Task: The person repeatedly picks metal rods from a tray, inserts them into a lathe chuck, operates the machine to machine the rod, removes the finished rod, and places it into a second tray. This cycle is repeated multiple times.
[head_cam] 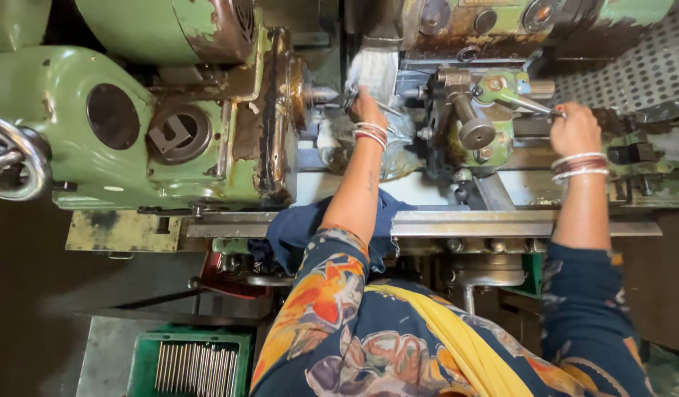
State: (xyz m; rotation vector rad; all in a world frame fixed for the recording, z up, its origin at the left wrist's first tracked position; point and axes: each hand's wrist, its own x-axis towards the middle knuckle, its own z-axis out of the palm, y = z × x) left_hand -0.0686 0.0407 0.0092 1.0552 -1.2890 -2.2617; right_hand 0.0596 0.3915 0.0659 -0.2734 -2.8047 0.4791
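Presently at a green bench lathe (134,125), viewed from above, paint chipped and rusted across the headstock. Left hand (365,110) reaching to centre top of frame, just right of the spindle nose (314,94); fingertips apparently gathered on a small metal workpiece (348,94) at the chuck mouth, though too small and glare-washed to tell whether pinching or merely touching. Forearm laid straight across the bed, presumably for reach and steadiness at the spindle. Right hand (573,129) at upper right, fingers curled tight around the end of a slim steel lever handle (527,103) running from the green tool slide (475,121); grip closed, wrist above the slide, placed for leverage at the far end of the handle. Bangles on both wrists. Blue cloth (299,231) draped over the front rail (501,224) beneath the left forearm, likely as padding or a wipe. Green plastic crate (189,360) at lower left holding a row of thin metal rods lying parallel, within easy reach below the headstock. Handwheel (12,158) at far left edge, untouched. Perforated sheet (641,70) at upper right behind the machine. Workpiece location: at spindle nose, centre top, under left fingertips.
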